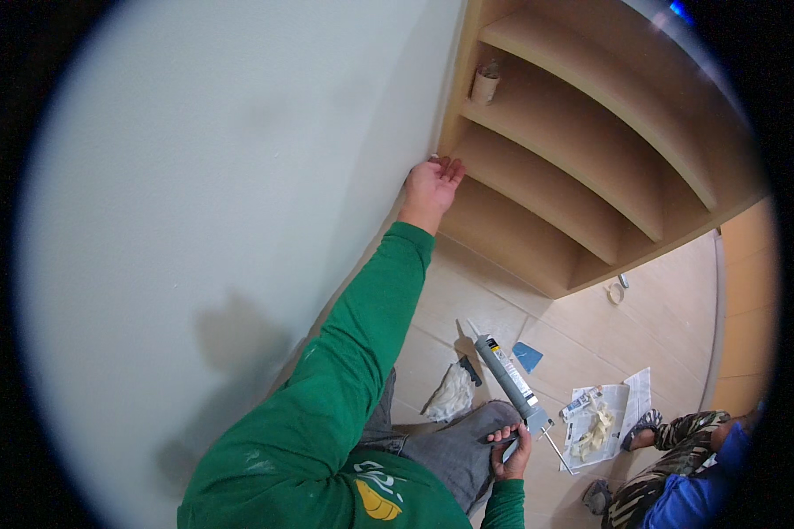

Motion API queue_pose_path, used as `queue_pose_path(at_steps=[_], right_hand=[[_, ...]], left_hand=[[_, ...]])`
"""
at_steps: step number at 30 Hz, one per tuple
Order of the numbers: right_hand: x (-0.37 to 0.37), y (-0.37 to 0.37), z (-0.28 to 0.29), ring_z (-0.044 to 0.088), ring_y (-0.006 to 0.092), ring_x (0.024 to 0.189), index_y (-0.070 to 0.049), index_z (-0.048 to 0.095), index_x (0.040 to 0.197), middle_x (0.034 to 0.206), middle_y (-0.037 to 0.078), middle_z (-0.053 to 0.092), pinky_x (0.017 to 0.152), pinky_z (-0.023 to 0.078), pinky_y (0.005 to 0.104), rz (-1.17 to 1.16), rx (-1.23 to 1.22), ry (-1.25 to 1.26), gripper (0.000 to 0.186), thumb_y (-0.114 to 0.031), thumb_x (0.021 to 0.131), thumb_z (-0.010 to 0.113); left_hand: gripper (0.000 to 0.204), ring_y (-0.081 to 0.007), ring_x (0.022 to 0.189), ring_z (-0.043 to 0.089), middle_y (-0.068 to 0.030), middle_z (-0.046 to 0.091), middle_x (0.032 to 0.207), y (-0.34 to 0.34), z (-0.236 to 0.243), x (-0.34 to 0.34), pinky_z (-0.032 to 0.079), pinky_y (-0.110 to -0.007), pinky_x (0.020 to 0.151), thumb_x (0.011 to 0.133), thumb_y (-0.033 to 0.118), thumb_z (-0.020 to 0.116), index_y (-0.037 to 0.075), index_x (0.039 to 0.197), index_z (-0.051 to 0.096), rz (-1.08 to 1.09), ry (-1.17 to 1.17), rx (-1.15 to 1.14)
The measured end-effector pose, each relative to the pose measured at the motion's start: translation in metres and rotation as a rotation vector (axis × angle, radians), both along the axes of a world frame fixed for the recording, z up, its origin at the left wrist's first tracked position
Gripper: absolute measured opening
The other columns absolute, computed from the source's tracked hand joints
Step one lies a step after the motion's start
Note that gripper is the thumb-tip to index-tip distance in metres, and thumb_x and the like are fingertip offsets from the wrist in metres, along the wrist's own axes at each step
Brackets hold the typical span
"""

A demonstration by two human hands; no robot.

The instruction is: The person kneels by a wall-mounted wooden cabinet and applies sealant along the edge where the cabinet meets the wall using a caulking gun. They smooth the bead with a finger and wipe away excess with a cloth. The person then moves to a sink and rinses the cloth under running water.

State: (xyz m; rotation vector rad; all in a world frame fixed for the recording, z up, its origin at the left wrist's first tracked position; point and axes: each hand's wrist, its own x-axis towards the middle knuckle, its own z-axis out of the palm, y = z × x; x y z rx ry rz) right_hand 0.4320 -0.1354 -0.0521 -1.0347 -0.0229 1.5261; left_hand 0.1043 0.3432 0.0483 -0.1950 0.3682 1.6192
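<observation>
My left hand (435,182) reaches up to the seam where the white wall (194,176) meets the wooden shelf unit (591,150), its fingers apart and slightly bent; a small white bit shows at a fingertip, too small to tell. Low in the view, my right hand (513,454) grips the handle of a caulking gun (510,377), which holds a tube with a long nozzle pointing up toward the shelves. A white rag (450,392) with a dark object beside it and a small blue square (528,355) lie on the floor near the gun.
A cardboard-coloured cylinder (485,85) stands on an upper shelf. A tape roll (615,294) and newspaper (582,450) with crumpled pale material lie on the tiled floor (670,335). Another person (688,485) in blue and camouflage is at the lower right. A curved wooden panel (741,317) bounds the right side.
</observation>
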Motion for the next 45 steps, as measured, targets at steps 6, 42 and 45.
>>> queue_pose_path(at_steps=[6, 42, 45], right_hand=[[0.002, 0.000, -0.003, 0.057, 0.0242, 0.072, -0.011, 0.056, 0.092, 0.075, 0.005, 0.057, 0.074, 0.051, 0.0460, 0.015, 0.008, 0.013, 0.022, -0.031, 0.101, 0.057], [0.002, 0.003, 0.000, 0.060, 0.0259, 0.074, -0.009, 0.058, 0.093, 0.077, 0.007, 0.059, 0.075, 0.051, 0.0478, 0.063, -0.021, 0.021, 0.021, -0.029, 0.100, 0.056], [0.004, 0.005, 0.002, 0.060, 0.0261, 0.074, -0.009, 0.058, 0.092, 0.077, 0.007, 0.059, 0.075, 0.051, 0.0482, 0.071, -0.026, 0.005, 0.022, -0.030, 0.100, 0.056]], left_hand=[[0.034, -0.0392, 0.114, 0.054, -0.0184, 0.048, 0.123, 0.004, 0.005, 0.006, 0.046, -0.058, 0.105, 0.092, -0.004, 0.041, -0.003, 0.127, 0.040, 0.011, -0.062, -0.022], [0.077, -0.0362, 0.119, 0.050, -0.0165, 0.042, 0.136, -0.051, 0.009, 0.047, 0.044, -0.060, 0.105, 0.088, 0.002, 0.046, 0.013, 0.158, 0.017, 0.070, 0.436, -0.028], [0.068, -0.0360, 0.114, 0.052, -0.0163, 0.045, 0.130, -0.040, 0.015, 0.045, 0.045, -0.059, 0.103, 0.088, 0.001, 0.046, 0.010, 0.153, 0.025, 0.059, 0.439, 0.008]])
